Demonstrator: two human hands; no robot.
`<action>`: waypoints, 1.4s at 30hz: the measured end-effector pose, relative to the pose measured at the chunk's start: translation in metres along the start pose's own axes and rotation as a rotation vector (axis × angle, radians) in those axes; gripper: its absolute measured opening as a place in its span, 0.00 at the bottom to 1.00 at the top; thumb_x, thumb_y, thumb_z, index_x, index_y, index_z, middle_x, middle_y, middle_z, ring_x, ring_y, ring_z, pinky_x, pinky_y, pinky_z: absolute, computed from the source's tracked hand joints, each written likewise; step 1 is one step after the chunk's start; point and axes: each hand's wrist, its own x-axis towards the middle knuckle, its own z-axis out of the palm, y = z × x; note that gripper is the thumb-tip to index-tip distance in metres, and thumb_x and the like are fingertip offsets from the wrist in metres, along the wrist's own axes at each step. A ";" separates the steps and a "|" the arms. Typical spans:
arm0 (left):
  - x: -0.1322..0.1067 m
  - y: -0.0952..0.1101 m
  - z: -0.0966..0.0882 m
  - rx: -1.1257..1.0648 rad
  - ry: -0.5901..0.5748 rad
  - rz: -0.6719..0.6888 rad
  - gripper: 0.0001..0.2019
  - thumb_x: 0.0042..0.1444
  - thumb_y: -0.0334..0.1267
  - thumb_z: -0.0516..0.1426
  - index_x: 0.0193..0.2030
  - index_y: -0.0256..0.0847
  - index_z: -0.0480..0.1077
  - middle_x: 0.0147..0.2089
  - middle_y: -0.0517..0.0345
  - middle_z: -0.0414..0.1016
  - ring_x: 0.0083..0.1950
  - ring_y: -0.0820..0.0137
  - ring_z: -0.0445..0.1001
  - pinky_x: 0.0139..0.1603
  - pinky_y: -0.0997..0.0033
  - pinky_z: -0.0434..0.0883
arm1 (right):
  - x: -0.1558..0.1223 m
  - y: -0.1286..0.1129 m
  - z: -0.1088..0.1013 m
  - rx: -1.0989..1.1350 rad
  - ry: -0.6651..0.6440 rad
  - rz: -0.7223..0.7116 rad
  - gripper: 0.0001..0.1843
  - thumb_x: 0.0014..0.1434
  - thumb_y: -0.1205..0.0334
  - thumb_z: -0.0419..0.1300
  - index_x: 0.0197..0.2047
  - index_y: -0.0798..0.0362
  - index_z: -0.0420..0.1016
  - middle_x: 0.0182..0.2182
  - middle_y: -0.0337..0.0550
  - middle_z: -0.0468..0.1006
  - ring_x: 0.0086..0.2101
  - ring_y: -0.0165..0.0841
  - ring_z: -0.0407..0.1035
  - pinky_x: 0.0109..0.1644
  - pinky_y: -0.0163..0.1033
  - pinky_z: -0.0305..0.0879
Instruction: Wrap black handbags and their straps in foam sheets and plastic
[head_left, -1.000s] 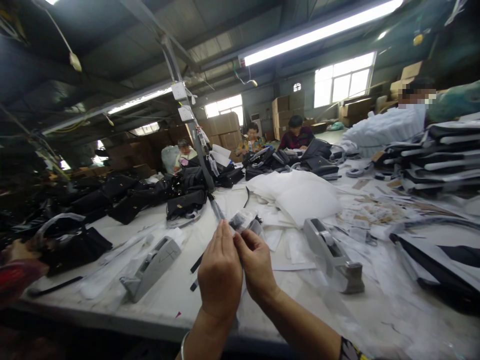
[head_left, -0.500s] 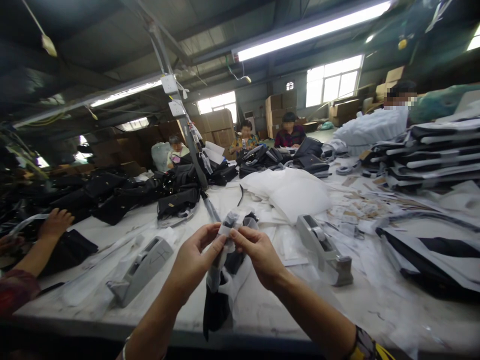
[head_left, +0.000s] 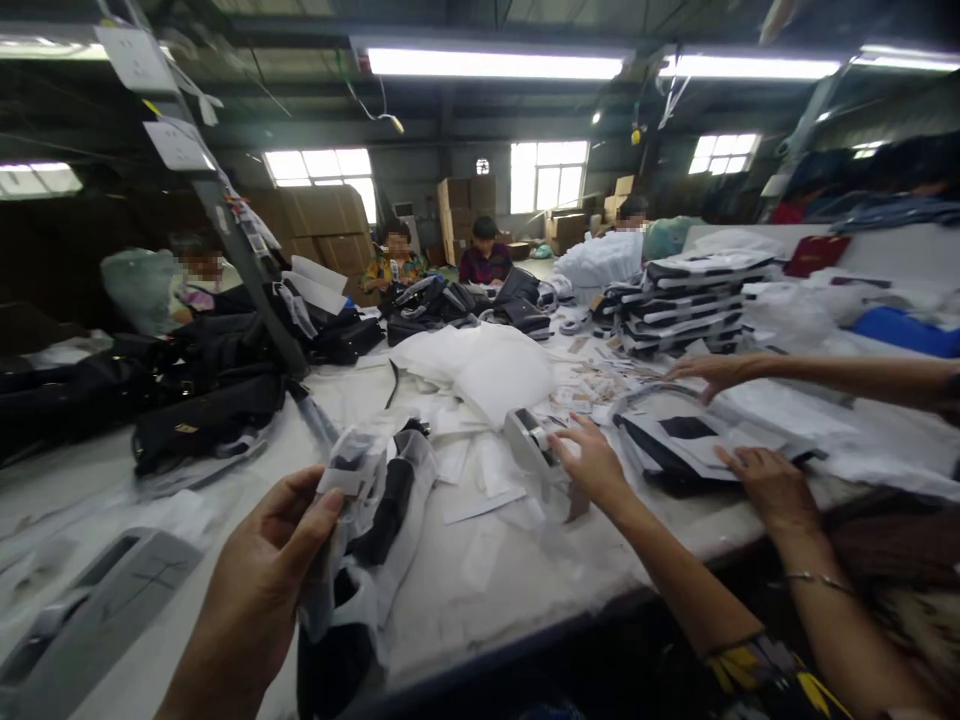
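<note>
Your right hand [head_left: 591,462] has moved from the plastic-wrapped strap [head_left: 384,510] to the right tape dispenser [head_left: 531,447], its grip's contents unclear; your left hand [head_left: 281,545] pinches the strap over the near-left tabletop [head_left: 472,610]. Likely a taping step, calling for a steady pull.

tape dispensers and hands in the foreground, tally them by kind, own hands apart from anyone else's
Tape dispensers: 2
Camera wearer's hands: 2
Co-worker's hands: 2
Total: 6
</note>
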 end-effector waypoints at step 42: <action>-0.002 -0.018 0.013 0.218 -0.100 0.339 0.20 0.53 0.50 0.65 0.48 0.40 0.73 0.45 0.52 0.80 0.49 0.61 0.77 0.51 0.64 0.73 | -0.088 -0.167 0.062 0.696 -0.600 -0.086 0.17 0.58 0.50 0.68 0.30 0.57 0.81 0.23 0.42 0.79 0.23 0.26 0.70 0.28 0.30 0.66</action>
